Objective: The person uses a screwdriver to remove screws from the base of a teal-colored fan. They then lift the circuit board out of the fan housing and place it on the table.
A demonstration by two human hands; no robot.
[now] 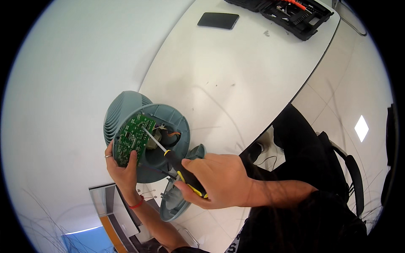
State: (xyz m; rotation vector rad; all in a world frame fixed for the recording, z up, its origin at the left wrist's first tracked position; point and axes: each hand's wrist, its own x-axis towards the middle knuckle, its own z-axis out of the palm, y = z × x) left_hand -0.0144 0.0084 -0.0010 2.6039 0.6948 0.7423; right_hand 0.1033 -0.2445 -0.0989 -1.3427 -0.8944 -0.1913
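My right hand (223, 179) grips a black-and-yellow screwdriver (179, 168). Its metal shaft slants up to the left, and the tip meets or hovers just over a green circuit board (134, 137); I cannot tell whether it touches. The board sits inside the round opening of a grey-green plastic housing (181, 122) with a ribbed side. My left hand (122, 170) holds the board and the housing's rim at the lower left, thumb resting on the board. Coloured wires (173, 134) show in the cavity beside the board.
A loose grey-green plastic part (171, 202) lies below the housing, at the table's near end. Farther off on the white table (253, 63) are a black phone (218, 20) and an open black tool case (297, 19). Black chair parts (354, 181) stand at the right.
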